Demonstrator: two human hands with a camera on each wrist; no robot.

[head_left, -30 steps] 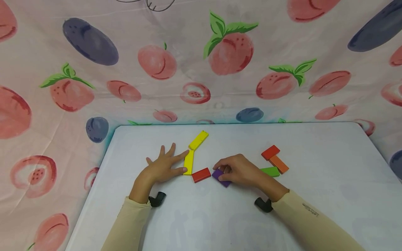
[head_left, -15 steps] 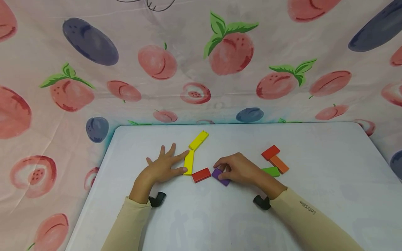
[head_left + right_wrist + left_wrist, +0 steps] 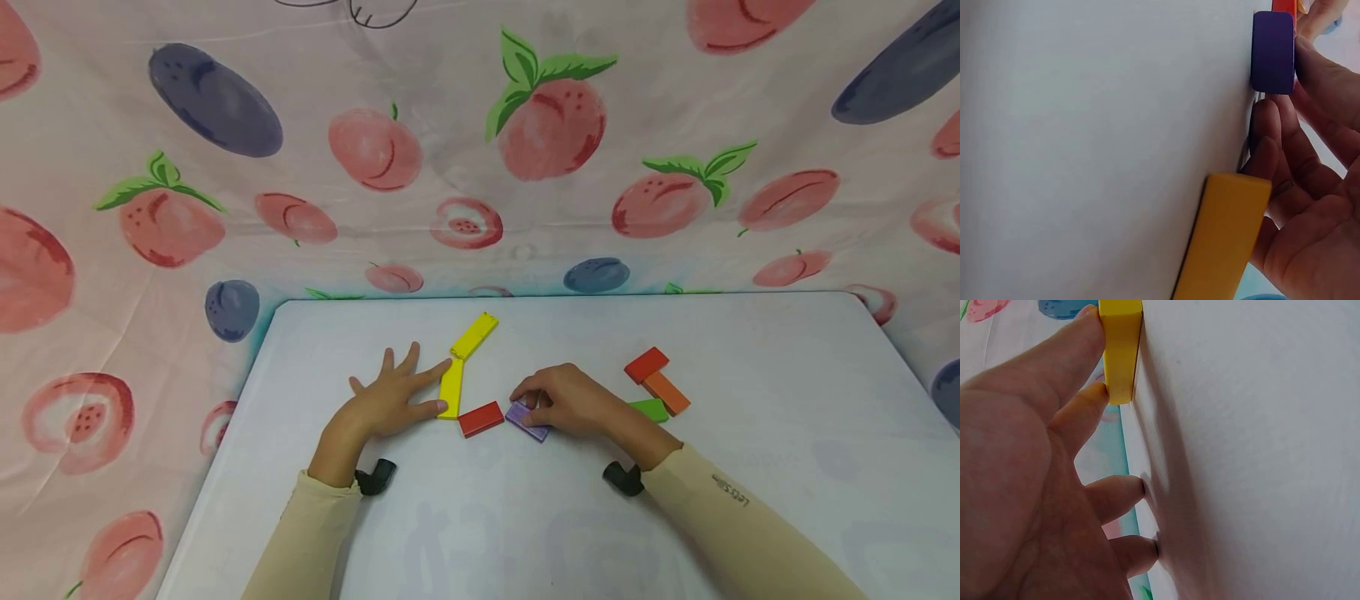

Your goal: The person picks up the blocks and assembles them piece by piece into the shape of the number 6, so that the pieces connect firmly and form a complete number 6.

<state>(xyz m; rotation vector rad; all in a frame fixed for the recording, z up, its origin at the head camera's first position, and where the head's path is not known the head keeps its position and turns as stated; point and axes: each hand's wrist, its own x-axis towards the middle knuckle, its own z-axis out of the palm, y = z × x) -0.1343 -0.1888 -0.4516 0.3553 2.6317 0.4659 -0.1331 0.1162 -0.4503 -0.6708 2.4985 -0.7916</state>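
My left hand (image 3: 384, 402) lies spread, its thumb and index finger resting on top of a yellow block (image 3: 451, 390). In the left wrist view the fingertips touch that yellow block (image 3: 1121, 353), and the other fingers reach toward the white table. A second yellow block (image 3: 475, 336) slants off its far end, and a red block (image 3: 481, 419) extends right from its near end. My right hand (image 3: 573, 404) pinches a purple block (image 3: 537, 432) at the red one's right end. The right wrist view shows my thumb against the purple block (image 3: 1272, 53).
Right of my right hand lie a red block (image 3: 646, 364), an orange block (image 3: 666, 393) and a green block (image 3: 651, 409), partly covered by the hand. An amber block (image 3: 1222, 240) is close in the right wrist view. A fruit-print cloth (image 3: 450, 83) hangs behind the white table (image 3: 480, 533).
My right hand has drawn the purple block slightly left and away from me, closer to the red block's end, and its top now catches the light. My left hand has stayed in place.
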